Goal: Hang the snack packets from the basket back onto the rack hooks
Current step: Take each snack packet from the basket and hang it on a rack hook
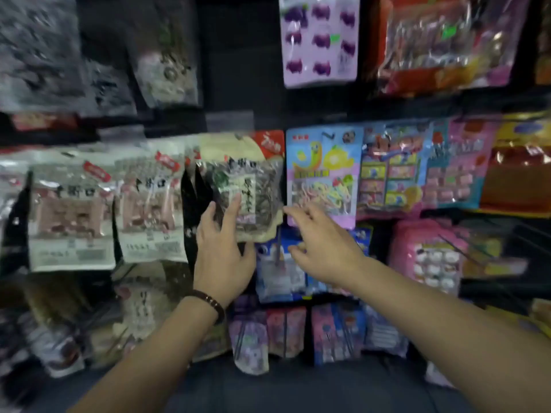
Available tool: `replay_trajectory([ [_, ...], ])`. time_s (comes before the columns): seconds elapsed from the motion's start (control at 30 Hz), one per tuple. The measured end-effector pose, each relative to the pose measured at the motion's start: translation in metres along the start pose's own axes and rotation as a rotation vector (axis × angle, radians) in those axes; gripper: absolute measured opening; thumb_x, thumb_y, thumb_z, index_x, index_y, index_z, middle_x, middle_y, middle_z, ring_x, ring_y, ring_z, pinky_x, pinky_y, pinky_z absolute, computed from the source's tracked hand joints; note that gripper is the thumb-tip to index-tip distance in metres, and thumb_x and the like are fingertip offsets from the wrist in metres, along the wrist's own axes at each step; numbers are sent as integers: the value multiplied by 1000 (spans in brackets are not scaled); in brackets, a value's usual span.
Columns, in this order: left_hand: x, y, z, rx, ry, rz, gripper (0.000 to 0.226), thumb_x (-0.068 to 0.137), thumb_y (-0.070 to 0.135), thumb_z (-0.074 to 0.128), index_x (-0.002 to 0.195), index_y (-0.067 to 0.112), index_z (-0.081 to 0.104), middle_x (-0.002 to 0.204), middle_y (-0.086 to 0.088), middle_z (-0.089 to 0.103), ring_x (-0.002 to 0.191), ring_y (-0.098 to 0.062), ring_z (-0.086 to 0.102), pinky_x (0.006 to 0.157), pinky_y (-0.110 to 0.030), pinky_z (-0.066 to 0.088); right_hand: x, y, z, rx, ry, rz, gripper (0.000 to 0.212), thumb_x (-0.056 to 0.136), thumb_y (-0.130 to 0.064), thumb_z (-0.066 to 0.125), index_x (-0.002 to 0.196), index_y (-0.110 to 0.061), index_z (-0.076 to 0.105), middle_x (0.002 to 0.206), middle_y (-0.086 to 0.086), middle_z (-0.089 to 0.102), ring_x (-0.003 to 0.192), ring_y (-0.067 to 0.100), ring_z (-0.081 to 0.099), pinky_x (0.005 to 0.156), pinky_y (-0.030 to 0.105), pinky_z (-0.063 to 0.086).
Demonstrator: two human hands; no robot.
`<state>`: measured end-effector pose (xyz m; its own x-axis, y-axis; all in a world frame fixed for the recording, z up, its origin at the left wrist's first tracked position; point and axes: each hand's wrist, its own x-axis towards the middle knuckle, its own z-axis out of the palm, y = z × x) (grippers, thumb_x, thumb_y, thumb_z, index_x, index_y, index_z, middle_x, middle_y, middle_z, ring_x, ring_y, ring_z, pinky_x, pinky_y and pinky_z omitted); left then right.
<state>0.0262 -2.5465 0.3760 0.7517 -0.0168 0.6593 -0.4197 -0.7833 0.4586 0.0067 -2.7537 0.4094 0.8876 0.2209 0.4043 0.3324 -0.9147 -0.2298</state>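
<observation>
dark seed packet (247,189) is sitting in the middle row of the rack (238,70), between the white packets (149,204) on its left and the blue candy packet (323,174) on its right. your left hand (222,257) is gripping it at the lower left corner: fingers (235,207) lying across the front, thumb curling under the bottom edge. cream and red packet (268,144) is showing just behind it. blur is hiding the top edge, so can't tell if it's sitting on a hook. your right hand (322,245) is hovering just right of the packet's bottom corner, fingers spread and loosely bent, holding nothing; can't tell if the index tip is touching it. bead bracelet (211,302) is sitting on your left wrist. blue-white packet (280,272) is hanging just below, between your hands.
</observation>
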Motion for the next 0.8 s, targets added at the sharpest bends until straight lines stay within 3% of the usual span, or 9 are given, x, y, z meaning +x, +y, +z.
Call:
replay_trajectory([
  [0.1, -90, 2, 34, 59, -31, 228, 57, 91, 24, 64, 146, 22, 51, 141, -7, 50, 130, -34, 50, 109, -47, 47, -82, 14, 46, -4, -43, -64, 55, 99, -35, 63, 151, -21, 50, 136, 2, 48, 115, 30, 62, 85, 46, 56],
  [0.17, -155, 0, 62, -33, -151, 246, 42, 91, 24, 60, 133, 18, 59, 128, -3, 57, 115, -29, 57, 99, -42, 49, -135, 27, 83, 70, -73, -14, 43, 97, -32, 62, 139, -19, 59, 131, 4, 56, 116, 32, 62, 89, 48, 56],
  [0.27, -250, -12, 103, -124, -489, 22, 39, 91, 32, 57, 129, 27, 59, 120, 4, 66, 104, -22, 67, 86, -38, 54, -210, 52, 143, 192, -194, 189, 33, 98, -32, 61, 131, -24, 61, 131, 3, 62, 119, 30, 63, 92, 46, 57],
  [0.33, -303, -27, 131, -115, -722, -161, 35, 88, 30, 60, 122, 25, 65, 112, -1, 74, 99, -26, 72, 83, -37, 54, -256, 72, 183, 242, -313, 328, 29, 95, -29, 67, 123, -26, 64, 120, 2, 68, 112, 28, 67, 89, 39, 56],
  [0.43, -364, -50, 174, -73, -1075, -440, 29, 96, 22, 71, 124, 15, 71, 125, -7, 74, 120, -29, 69, 101, -30, 48, -316, 100, 235, 304, -543, 578, 22, 94, -33, 70, 114, -23, 70, 110, 5, 78, 106, 30, 73, 89, 36, 58],
  [0.5, -390, -60, 197, -8, -1221, -560, 34, 99, 27, 71, 130, 13, 70, 138, -8, 68, 132, -27, 61, 111, -28, 42, -350, 113, 261, 352, -637, 729, 24, 96, -40, 69, 107, -20, 72, 106, 9, 80, 103, 33, 76, 85, 37, 59],
  [0.63, -420, -74, 237, 105, -1318, -735, 59, 94, 45, 68, 140, 9, 66, 150, -15, 60, 142, -30, 53, 121, -36, 36, -396, 127, 290, 436, -722, 898, 29, 95, -46, 74, 103, -18, 77, 106, 8, 81, 103, 28, 76, 75, 26, 49],
  [0.7, -427, -80, 252, 218, -1305, -745, 60, 101, 45, 53, 145, 5, 62, 156, -19, 56, 149, -32, 46, 128, -36, 28, -400, 132, 297, 484, -749, 938, 36, 97, -49, 73, 118, -20, 78, 119, 6, 80, 114, 25, 74, 86, 24, 51],
  [0.8, -428, -85, 266, 340, -1218, -679, 55, 109, 46, 40, 132, 9, 73, 138, -16, 71, 134, -32, 61, 119, -37, 39, -394, 138, 303, 547, -766, 964, 47, 102, -58, 62, 127, -22, 77, 127, 5, 78, 122, 25, 71, 97, 29, 54],
])
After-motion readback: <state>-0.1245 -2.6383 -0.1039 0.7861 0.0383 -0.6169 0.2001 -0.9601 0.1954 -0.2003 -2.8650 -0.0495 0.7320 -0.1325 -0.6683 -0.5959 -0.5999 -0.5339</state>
